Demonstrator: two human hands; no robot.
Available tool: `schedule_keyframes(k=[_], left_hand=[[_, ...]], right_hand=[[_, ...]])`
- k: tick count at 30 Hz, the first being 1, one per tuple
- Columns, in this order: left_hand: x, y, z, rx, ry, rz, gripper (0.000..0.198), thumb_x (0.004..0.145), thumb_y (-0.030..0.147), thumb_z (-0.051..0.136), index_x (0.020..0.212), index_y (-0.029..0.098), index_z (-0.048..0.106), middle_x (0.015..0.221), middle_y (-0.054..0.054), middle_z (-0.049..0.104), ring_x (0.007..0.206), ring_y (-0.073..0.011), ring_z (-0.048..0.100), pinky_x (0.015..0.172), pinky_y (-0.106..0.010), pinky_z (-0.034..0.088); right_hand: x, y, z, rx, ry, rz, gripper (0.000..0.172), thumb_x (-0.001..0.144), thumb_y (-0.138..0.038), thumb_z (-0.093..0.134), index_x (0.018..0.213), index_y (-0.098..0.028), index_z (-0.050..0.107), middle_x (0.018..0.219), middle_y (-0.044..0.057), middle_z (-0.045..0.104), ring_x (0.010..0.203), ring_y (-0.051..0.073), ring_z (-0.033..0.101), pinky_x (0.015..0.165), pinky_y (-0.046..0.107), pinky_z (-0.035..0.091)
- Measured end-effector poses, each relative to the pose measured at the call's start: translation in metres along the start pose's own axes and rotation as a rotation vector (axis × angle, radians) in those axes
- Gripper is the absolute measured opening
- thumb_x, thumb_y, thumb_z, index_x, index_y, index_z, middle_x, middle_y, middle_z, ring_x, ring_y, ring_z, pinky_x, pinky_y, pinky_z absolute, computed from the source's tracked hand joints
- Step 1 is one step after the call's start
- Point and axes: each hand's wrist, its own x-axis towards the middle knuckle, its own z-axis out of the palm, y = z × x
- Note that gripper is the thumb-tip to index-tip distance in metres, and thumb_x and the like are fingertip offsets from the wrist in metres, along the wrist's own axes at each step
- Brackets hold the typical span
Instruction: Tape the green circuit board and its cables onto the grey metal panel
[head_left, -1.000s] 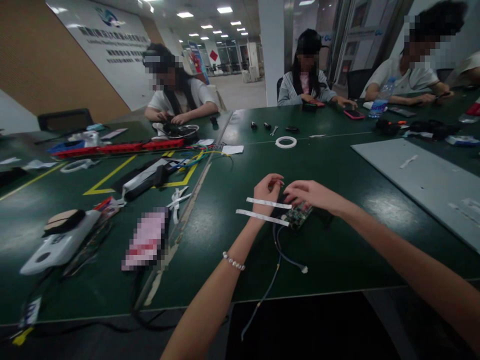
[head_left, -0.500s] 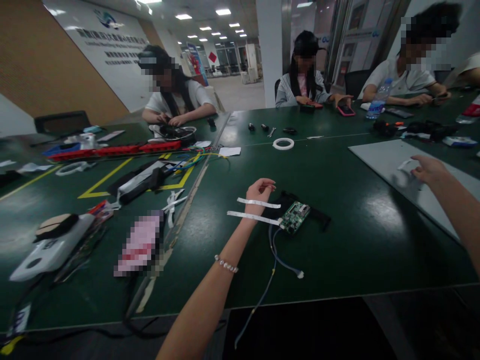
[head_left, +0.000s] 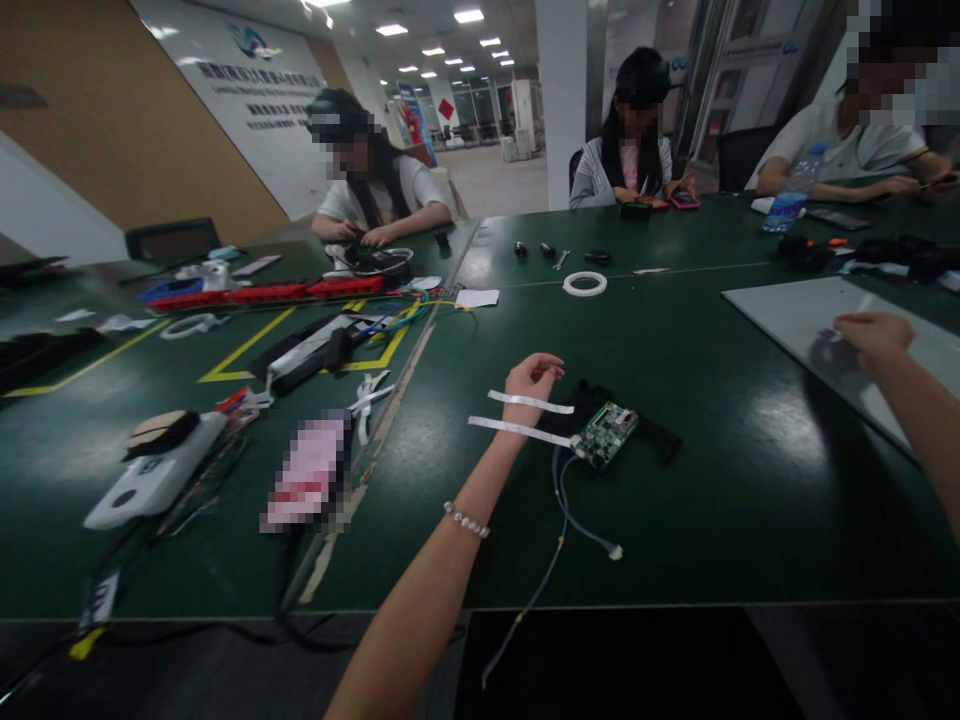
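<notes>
1. L hand (head_left: 531,378) loosely curled, empty; two tape strips (head_left: 529,402) stuck across wrist.
2. Circuit board (head_left: 609,435) at centre of tabletop (head_left: 720,490), just right of it, L nearer.
3. R hand (head_left: 874,335) on grey sheet (head_left: 787,310), right edge; grip hidden.

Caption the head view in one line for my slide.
Left hand, two white strips across it, rests by a circuit board; right hand touches a grey sheet on the green table.

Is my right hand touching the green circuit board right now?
No, the right hand is over the grey sheet far to the right, well apart from the green circuit board.
</notes>
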Motion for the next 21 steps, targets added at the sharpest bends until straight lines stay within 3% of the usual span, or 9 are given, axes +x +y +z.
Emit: schedule_keyframes(k=[3,7,10,13,15,18,21], left_hand=[[0.001,-0.004,0.001,0.004,-0.007,0.018,0.017,0.077,0.01,0.051,0.085,0.016,0.065,0.077,-0.003,0.068,0.074,-0.0132,0.065,0.073,-0.028,0.052],[-0.001,-0.005,0.003,0.006,-0.029,0.043,0.017,0.078,0.011,0.05,0.085,0.016,0.064,0.076,-0.003,0.068,0.073,-0.0131,0.065,0.072,-0.028,0.052],[-0.004,0.0,0.004,0.019,-0.039,0.078,0.016,0.077,0.01,0.051,0.084,0.016,0.064,0.076,-0.003,0.067,0.073,-0.0131,0.064,0.072,-0.027,0.051],[-0.007,0.006,0.006,0.034,-0.052,0.112,0.016,0.077,0.009,0.051,0.083,0.015,0.064,0.076,-0.003,0.067,0.072,-0.0134,0.064,0.071,-0.027,0.05],[-0.008,0.007,0.007,0.048,-0.065,0.127,0.016,0.077,0.009,0.051,0.084,0.015,0.064,0.076,-0.003,0.067,0.072,-0.0133,0.063,0.071,-0.027,0.05],[-0.01,0.007,0.009,0.079,-0.076,0.138,0.016,0.078,0.011,0.051,0.084,0.015,0.065,0.077,-0.003,0.067,0.072,-0.0132,0.062,0.072,-0.026,0.049],[-0.012,0.006,0.009,0.066,-0.096,0.166,0.013,0.079,0.014,0.052,0.081,0.014,0.064,0.077,-0.003,0.067,0.072,-0.0138,0.062,0.069,-0.026,0.049]], right_hand=[[-0.002,0.0,0.006,0.113,0.043,0.085,0.039,0.081,-0.01,0.047,0.116,0.001,0.061,0.109,0.03,0.059,0.077,0.023,0.058,0.066,0.039,0.045],[-0.023,-0.031,0.012,0.315,-0.007,-0.025,0.034,0.083,-0.017,0.05,0.115,-0.01,0.062,0.118,0.021,0.06,0.086,0.017,0.06,0.074,0.03,0.046],[-0.067,-0.077,0.014,0.479,-0.239,-0.161,0.023,0.08,-0.024,0.06,0.102,-0.019,0.065,0.1,0.008,0.067,0.078,0.012,0.061,0.073,0.025,0.047],[-0.133,-0.129,0.014,0.767,-0.734,-0.381,0.027,0.077,-0.025,0.065,0.103,-0.021,0.061,0.086,0.002,0.064,0.073,0.011,0.058,0.071,0.025,0.047],[-0.178,-0.158,0.017,0.828,-0.943,-0.476,0.029,0.079,-0.028,0.064,0.107,-0.023,0.059,0.08,0.0,0.061,0.063,0.009,0.053,0.061,0.023,0.045],[-0.232,-0.186,0.03,0.861,-1.126,-0.515,0.039,0.082,-0.029,0.061,0.12,-0.026,0.052,0.072,-0.004,0.057,0.053,0.007,0.044,0.052,0.021,0.039],[-0.261,-0.195,0.049,0.821,-1.183,-0.57,0.051,0.081,-0.027,0.06,0.13,-0.027,0.044,0.066,-0.005,0.055,0.052,0.007,0.044,0.049,0.021,0.038]])
